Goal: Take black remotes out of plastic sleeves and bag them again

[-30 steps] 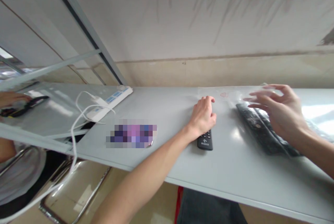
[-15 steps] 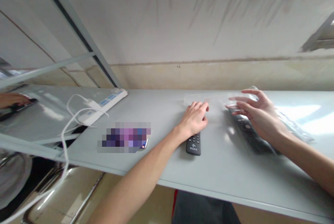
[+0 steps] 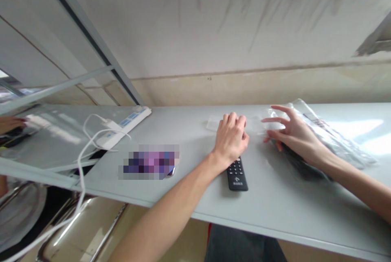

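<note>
My left hand (image 3: 231,138) is closed over the upper part of a black remote control (image 3: 237,175), whose lower end with number keys shows below my wrist. Behind that hand lies a thin clear plastic sleeve (image 3: 212,124) on the table. To the right, my right hand (image 3: 295,134) is spread, fingers apart, over a clear plastic bag (image 3: 334,136) and dark remote controls (image 3: 305,168) beneath it. My palm and wrist hide much of these remotes, so I cannot tell whether the hand touches them.
At the left lies a blurred-out phone (image 3: 149,162). Farther back is a white power strip (image 3: 124,127) with a plugged charger and a white cable (image 3: 81,172) hanging over the edge. A metal frame (image 3: 91,36) stands left; another person's hand (image 3: 10,124) is beyond it.
My left hand and the remote control have shifted slightly right and nearer me. The right hand's fingers have spread and moved a little left. The view has shifted slightly.
</note>
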